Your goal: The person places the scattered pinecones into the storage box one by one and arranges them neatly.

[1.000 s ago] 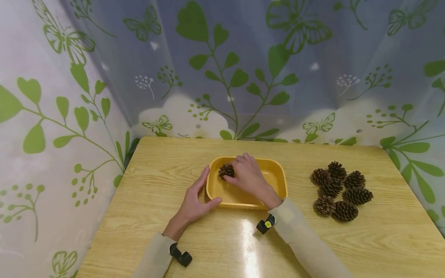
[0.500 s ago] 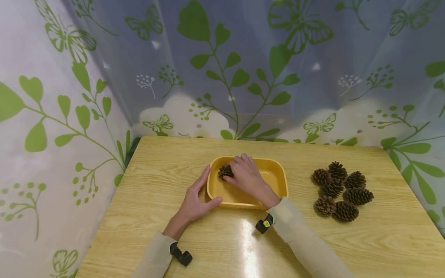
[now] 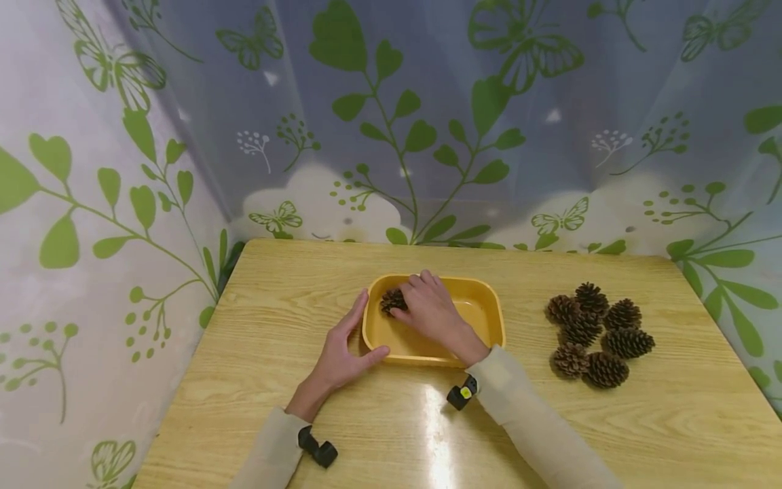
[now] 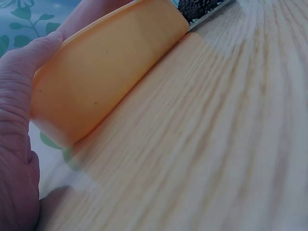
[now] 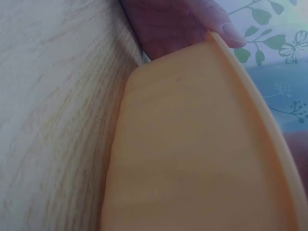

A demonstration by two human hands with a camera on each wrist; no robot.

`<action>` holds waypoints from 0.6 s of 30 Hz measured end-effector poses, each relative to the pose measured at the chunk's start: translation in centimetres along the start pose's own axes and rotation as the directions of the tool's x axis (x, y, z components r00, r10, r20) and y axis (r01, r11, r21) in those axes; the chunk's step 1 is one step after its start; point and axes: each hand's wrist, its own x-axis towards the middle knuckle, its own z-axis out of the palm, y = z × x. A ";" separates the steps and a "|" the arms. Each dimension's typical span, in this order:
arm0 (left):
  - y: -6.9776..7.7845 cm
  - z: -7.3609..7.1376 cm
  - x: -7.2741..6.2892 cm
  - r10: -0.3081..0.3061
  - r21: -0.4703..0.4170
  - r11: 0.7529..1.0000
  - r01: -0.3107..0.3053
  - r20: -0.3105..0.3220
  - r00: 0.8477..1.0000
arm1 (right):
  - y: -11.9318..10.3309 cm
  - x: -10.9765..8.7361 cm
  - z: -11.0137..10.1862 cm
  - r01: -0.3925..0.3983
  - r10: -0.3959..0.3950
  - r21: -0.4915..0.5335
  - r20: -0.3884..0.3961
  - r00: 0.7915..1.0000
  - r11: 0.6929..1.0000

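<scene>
A yellow plastic tray [image 3: 421,356] with rounded corners stands on the table. My left hand [image 3: 342,353] holds its near left corner, fingers along the left end and thumb at the front rim. In the left wrist view the thumb [image 4: 45,48] lies at the rim of the tray [image 4: 110,67]. My right hand [image 3: 430,309] reaches into the tray and grips a brown pine cone [image 3: 392,302] near the left end; the hand covers the cone's right part. From the right wrist the tray's outer wall [image 5: 178,144] hides the cone.
Several pine cones [image 3: 583,329] lie in a loose cluster on the wooden table [image 3: 293,285], right of the tray. A patterned curtain [image 3: 440,136] with leaves and butterflies hangs behind the table, and more of it covers the left side.
My right hand and the pine cone have shifted slightly left inside the tray. The left hand, the tray and the clustered cones stay put.
</scene>
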 end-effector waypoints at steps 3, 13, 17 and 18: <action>0.1 0.0 0.1 -0.001 0.001 1.000 0.001 0.002 1.000 | 0.0 0.0 0.1 0.004 -0.004 -0.005 -0.001 1.000 1.000; 0.1 -0.1 0.0 -0.026 0.013 1.000 0.025 0.010 1.000 | 0.2 0.0 0.2 0.007 -0.007 0.001 -0.003 1.000 1.000; 0.5 0.0 0.1 -0.033 0.019 0.999 0.033 0.007 0.999 | 0.2 0.0 0.2 0.006 -0.006 0.002 0.003 1.000 1.000; 0.8 -0.1 0.1 -0.033 0.016 0.999 0.033 0.007 0.999 | 0.1 0.0 0.2 0.005 -0.005 0.003 0.004 1.000 1.000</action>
